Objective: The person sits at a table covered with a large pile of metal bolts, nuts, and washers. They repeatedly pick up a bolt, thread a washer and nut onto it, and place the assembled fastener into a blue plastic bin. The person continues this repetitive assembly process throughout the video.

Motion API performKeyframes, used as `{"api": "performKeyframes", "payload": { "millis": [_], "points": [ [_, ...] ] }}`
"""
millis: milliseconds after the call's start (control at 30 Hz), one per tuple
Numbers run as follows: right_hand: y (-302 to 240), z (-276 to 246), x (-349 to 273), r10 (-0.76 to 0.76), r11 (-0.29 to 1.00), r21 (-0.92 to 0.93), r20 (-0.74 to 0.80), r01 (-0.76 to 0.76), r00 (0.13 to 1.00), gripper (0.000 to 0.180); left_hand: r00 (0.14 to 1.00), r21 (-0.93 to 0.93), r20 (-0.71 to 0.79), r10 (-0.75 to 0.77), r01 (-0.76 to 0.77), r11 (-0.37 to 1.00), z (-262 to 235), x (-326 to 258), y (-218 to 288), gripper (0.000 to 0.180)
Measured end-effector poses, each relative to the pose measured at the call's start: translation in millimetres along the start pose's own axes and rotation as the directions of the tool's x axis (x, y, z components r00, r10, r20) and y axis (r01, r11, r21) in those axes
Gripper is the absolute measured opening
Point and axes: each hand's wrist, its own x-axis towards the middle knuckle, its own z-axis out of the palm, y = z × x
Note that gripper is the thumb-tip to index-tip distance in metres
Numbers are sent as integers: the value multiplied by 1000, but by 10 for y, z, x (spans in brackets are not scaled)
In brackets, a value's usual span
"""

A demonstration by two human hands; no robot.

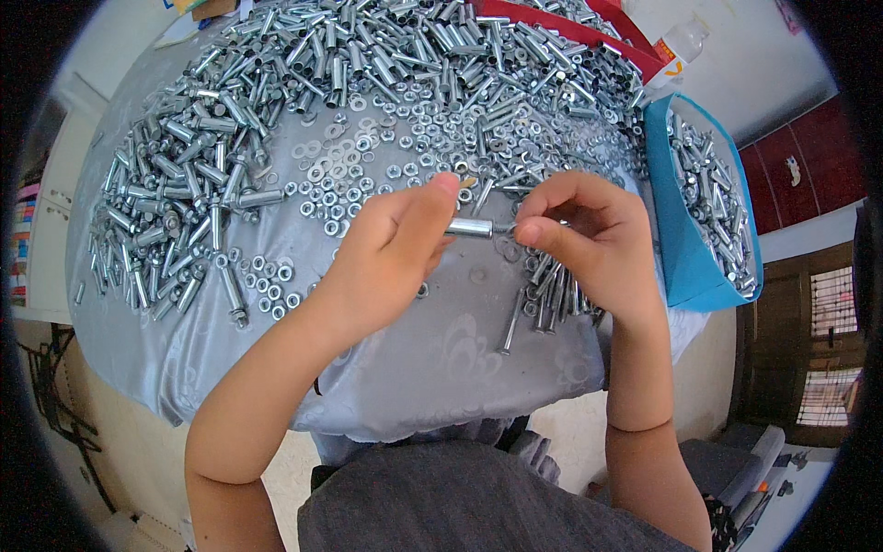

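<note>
Above the near part of the table, my left hand [391,244] is closed around a shiny metal sleeve [473,227], held level and pointing right. My right hand [593,239] pinches a thin bolt [504,228] at the sleeve's right end; fingertips hide most of it. Below the right hand lies a bunch of long bolts [550,296]. Hex nuts [329,198] and flat washers [342,155] are spread beyond my left hand. A heap of sleeve anchors, sleeves with bolts and nuts [189,179], covers the table's left side.
Loose metal sleeves [368,46] pile up at the back. A blue fabric bin [685,248] full of bolts stands at the right edge, with a red container [635,51] and a clear bottle [682,44] behind it. Grey satin cloth [432,377] covers the round table.
</note>
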Motion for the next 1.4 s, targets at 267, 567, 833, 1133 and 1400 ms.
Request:
{"api": "performKeyframes", "payload": {
  "millis": [267, 567, 833, 1133, 1400],
  "points": [
    [20, -53, 17, 145, 935, 295, 187, -196, 972, 10, 997, -56, 70, -19, 22, 998, 7, -28, 29, 43],
    [74, 49, 9, 65, 993, -100, 61, -59, 996, 14, 992, 178, -101, 76, -57, 982, 15, -19, -24, 43],
    [76, 135, -19, -104, 989, -99, 69, 111, 992, 16, 992, -65, -127, -17, 9, 998, 32, -11, 37, 44],
    [194, 323, 28, -379, 718, -377, 493, 585, 783, 19, 943, -251, -328, 64, -153, 956, -7, 23, 86, 33],
    [192, 424, 16, -338, 631, -549, 441, 548, 831, 20, 954, -221, -294, 56, -125, 967, 27, 15, 96, 42]
  ]
}}
